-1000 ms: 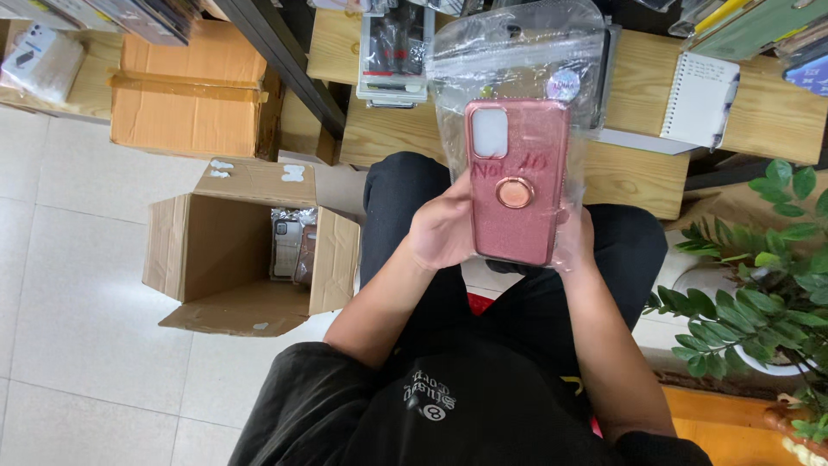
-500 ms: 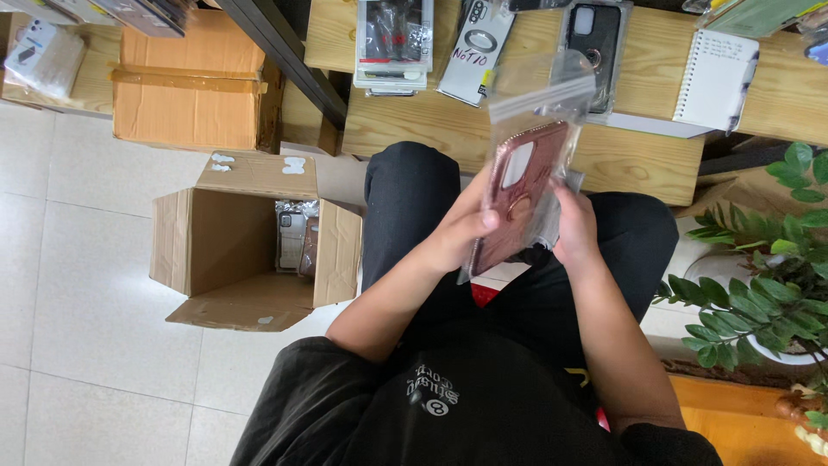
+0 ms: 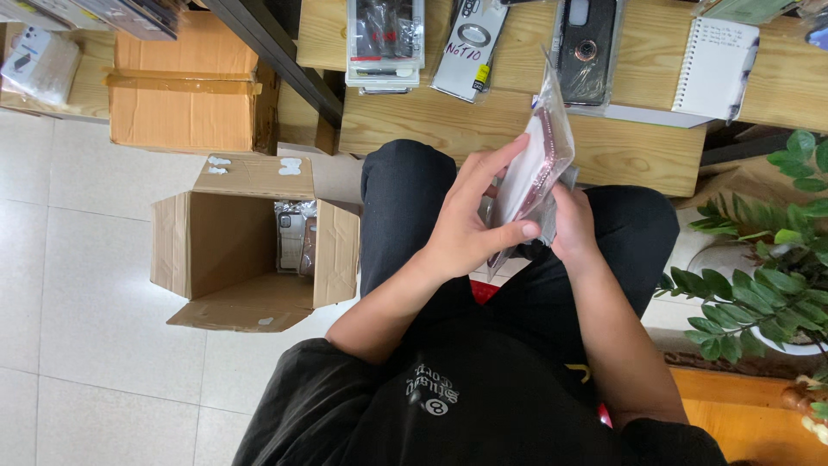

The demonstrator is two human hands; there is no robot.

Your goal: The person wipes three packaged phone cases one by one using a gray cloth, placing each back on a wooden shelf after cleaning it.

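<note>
A seated person in black holds a clear plastic sleeve [image 3: 542, 164] with a pink phone case inside, above the lap. The left hand [image 3: 470, 226] has its fingers [image 3: 496, 168] closed on the sleeve's face; the right hand [image 3: 571, 223] grips its far side. An open cardboard box [image 3: 250, 246] sits at 9 o'clock on the floor. At 12 o'clock, the wooden table [image 3: 483, 121] carries packaged cases [image 3: 385, 39] and a notebook [image 3: 714, 56].

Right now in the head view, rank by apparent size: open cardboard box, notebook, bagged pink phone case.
1. open cardboard box
2. notebook and bagged pink phone case: too alike to rank; the case is nearer the camera.
</note>
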